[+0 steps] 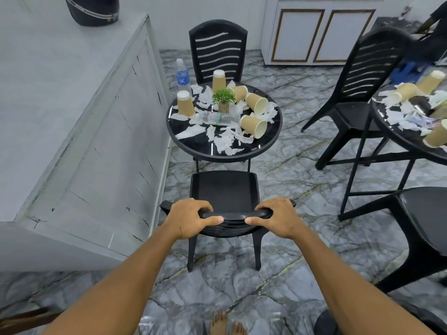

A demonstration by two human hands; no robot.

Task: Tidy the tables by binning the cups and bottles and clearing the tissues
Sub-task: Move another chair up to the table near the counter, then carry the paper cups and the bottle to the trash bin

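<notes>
A round black table [191, 147] stands ahead, strewn with white tissues [226, 141]. Several tan paper cups are on it: two stand upside down [185, 103], others lie on their sides [254, 125]. A clear bottle [219, 118] lies on the table, and a bottle with a blue label [182, 76] stands at its far left edge. A small green plant [224, 99] sits in the middle. My left hand [191, 217] and my right hand [278, 217] both grip the top rail of the black chair [225, 187] in front of the table.
A grey counter [72, 117] runs along the left. Another black chair [217, 49] stands behind the table. At the right, a second littered table [406, 139] with cups and tissues, plus two more black chairs [362, 76]. White cabinets [321, 35] at the back.
</notes>
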